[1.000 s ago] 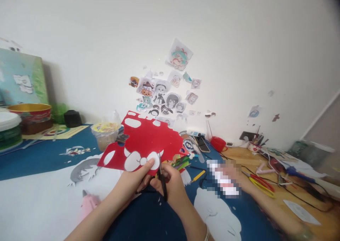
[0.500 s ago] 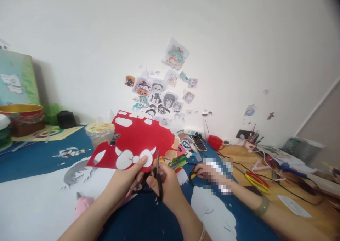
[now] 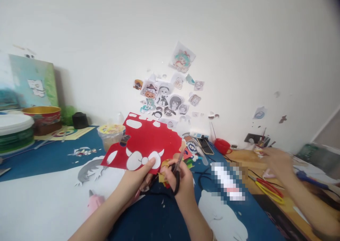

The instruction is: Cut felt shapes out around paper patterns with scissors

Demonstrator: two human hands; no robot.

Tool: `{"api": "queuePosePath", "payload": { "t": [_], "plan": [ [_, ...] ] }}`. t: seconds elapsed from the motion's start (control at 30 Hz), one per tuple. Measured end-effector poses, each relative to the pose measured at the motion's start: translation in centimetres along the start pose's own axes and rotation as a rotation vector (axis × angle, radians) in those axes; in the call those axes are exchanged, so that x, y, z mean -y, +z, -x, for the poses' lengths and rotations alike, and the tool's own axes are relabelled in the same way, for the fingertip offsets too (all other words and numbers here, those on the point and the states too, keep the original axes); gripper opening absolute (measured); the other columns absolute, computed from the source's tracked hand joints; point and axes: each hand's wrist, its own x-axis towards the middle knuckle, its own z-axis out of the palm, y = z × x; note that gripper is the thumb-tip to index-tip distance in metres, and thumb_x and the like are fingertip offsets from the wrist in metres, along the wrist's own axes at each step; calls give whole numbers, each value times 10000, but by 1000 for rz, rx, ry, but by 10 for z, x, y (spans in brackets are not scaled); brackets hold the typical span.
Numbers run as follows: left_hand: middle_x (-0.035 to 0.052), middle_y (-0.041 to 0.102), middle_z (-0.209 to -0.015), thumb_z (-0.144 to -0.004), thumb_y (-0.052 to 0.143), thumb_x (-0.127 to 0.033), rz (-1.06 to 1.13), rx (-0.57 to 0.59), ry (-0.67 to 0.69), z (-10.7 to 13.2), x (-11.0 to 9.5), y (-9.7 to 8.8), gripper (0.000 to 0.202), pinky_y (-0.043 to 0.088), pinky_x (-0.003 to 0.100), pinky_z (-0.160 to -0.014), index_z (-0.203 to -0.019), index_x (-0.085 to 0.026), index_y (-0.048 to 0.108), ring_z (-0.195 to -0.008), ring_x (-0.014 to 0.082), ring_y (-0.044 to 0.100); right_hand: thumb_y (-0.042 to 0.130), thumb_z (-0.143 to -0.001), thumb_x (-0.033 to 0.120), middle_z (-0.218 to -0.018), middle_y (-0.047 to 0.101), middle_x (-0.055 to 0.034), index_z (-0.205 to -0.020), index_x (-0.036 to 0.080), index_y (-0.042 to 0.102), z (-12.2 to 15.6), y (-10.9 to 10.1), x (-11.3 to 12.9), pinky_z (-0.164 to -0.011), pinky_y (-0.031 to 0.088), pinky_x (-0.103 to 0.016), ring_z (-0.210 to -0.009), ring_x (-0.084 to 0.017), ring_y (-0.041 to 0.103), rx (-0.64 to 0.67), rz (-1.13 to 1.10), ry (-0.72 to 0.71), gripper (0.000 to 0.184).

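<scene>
My left hand [image 3: 142, 175] grips the lower edge of a red sheet [image 3: 156, 138], its thumb pressed on a white bow shape [image 3: 132, 162] with black outlines. White oval patches and cut-out notches mark the sheet's upper edge and left corner. In my right hand [image 3: 183, 184] is a pair of scissors [image 3: 176, 177] with black handles, blades pointing upward beside the sheet's right edge. A yellowish scrap [image 3: 162, 177] shows at my right fingertips; whether they pinch it I cannot tell.
A co-worker's hand [image 3: 277, 161], blurred, reaches near a pen cup on the right. Around are a lidded tub [image 3: 16, 133], plastic cup [image 3: 111, 136], red mug [image 3: 221, 146], phone [image 3: 205, 146], red-and-yellow-handled tool [image 3: 268, 189], white cloud-shaped cutout [image 3: 221, 216] and pink toy [image 3: 95, 203].
My right hand has moved slightly right, the scissors' blades now away from the red sheet's lower edge. The co-worker's hand has left the blue cloth and moved right. The view has turned left.
</scene>
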Motion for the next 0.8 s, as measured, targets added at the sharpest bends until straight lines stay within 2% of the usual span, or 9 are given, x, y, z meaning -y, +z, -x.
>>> {"api": "queuePosePath", "payload": {
  "t": [0.13,0.23,0.37,0.47,0.57,0.8],
  "plan": [
    [-64,311,-268,-693,620,-465,-68,-27,-13,1,5,1,529,178,194,-357,-350,-190,325,-282,34,245,664,-703,305,-673,615,0,-877,195,536,0,-6,6,-609,509,-274,-631,-167,631,-118,-37,-52,243],
    [-69,300,-271,-679,617,-511,-102,-30,-16,-2,13,0,534,226,200,-365,-347,-192,346,-276,34,234,636,-734,275,-763,654,-28,-914,192,522,2,-6,12,-644,518,-281,-699,-172,649,-120,-31,-74,229],
    [-66,304,-270,-682,594,-554,-124,39,-11,-6,20,-3,542,249,208,-375,-350,-193,362,-278,41,244,643,-723,252,-848,676,-56,-953,185,512,3,-3,15,-663,519,-281,-750,-175,652,-96,-41,-31,273],
    [-56,317,-268,-683,592,-560,-190,87,-52,-7,22,-4,541,205,207,-365,-355,-187,377,-276,51,272,643,-707,218,-833,666,-43,-952,184,512,0,-2,12,-685,511,-278,-744,-164,643,-78,-68,-9,280],
    [-54,338,-280,-678,591,-567,-242,84,-80,-7,22,-3,532,151,210,-350,-370,-188,382,-271,52,261,636,-692,179,-769,639,-16,-936,185,511,-3,-4,5,-670,498,-263,-711,-149,626,-63,-72,-13,274],
    [-64,355,-285,-684,591,-546,-280,148,-61,-7,22,-2,504,169,208,-338,-394,-195,374,-273,56,272,629,-676,178,-718,580,16,-923,186,519,-5,-5,-3,-605,475,-225,-665,-127,589,-64,-80,17,271]
  ]
}}
